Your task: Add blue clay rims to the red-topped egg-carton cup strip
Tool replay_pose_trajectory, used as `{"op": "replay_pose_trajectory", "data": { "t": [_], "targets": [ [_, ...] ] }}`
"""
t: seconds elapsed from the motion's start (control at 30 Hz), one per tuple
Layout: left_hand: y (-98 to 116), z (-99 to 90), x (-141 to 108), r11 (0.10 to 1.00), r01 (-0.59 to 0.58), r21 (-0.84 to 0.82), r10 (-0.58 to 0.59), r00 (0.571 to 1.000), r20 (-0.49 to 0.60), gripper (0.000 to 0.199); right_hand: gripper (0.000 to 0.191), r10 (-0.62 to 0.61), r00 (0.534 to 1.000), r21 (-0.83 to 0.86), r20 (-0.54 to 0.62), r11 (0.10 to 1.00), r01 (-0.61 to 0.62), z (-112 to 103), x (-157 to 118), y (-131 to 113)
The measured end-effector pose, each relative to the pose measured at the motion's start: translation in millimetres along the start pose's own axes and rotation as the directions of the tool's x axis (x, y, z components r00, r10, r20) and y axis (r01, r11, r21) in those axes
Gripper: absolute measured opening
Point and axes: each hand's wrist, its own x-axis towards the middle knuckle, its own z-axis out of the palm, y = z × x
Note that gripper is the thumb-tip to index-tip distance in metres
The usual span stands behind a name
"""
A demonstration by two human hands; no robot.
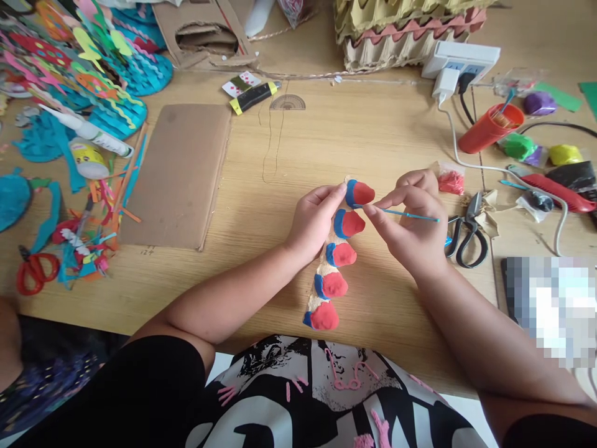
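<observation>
A strip of egg-carton cardboard (329, 269) runs down in front of me, with several cup points along it coated in red and blue clay (344, 255). My left hand (318, 218) grips the strip near its far end, thumb on top by the uppermost cup. Pinched between thumb and fingers of my right hand (415, 224) is a thin blue stick-like modelling tool (413, 215). Its tip touches the blue clay of the top cup or lies right beside it. The underside of the strip and the left fingertips are hidden.
Scissors (467, 233), a red clay packet (451, 179), a red cup (492, 127) and a power strip (461, 61) lie to the right. Brown cardboard (175, 174), a glue bottle (86, 130), paper scraps and red scissors (37, 270) are left. Egg trays (396, 37) stand behind.
</observation>
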Motion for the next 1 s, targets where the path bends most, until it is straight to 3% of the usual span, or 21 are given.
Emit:
{"op": "replay_pose_trajectory", "data": {
  "t": [0.17,0.3,0.47,0.73,1.0],
  "targets": [
    [-2.5,-0.7,3.8,0.992,0.096,-0.084,-0.091,0.994,0.063,0.043,0.025,0.099,0.995,0.180,-0.021,0.979,-0.093,8.7,-6.3,11.3],
    [-3.1,1.6,3.2,0.975,0.154,-0.159,-0.143,0.986,0.082,0.044,0.020,0.090,0.996,0.219,0.014,0.972,-0.091,13.4,-10.1,14.1],
    [3.6,6.8,-4.0,0.950,0.192,-0.246,-0.164,0.978,0.128,0.039,0.021,0.055,0.998,0.196,-0.003,0.979,-0.053,14.3,-10.6,9.1],
    [8.0,11.9,-5.9,0.909,0.277,-0.313,-0.272,0.960,0.059,0.028,0.023,0.037,0.998,0.135,-0.051,0.990,-0.030,17.2,-12.4,11.3],
    [9.4,14.9,-9.2,0.894,0.312,-0.321,-0.294,0.950,0.104,0.033,0.022,-0.110,0.988,0.001,-0.112,0.994,0.111,13.3,-11.4,3.3]
  ]
}}
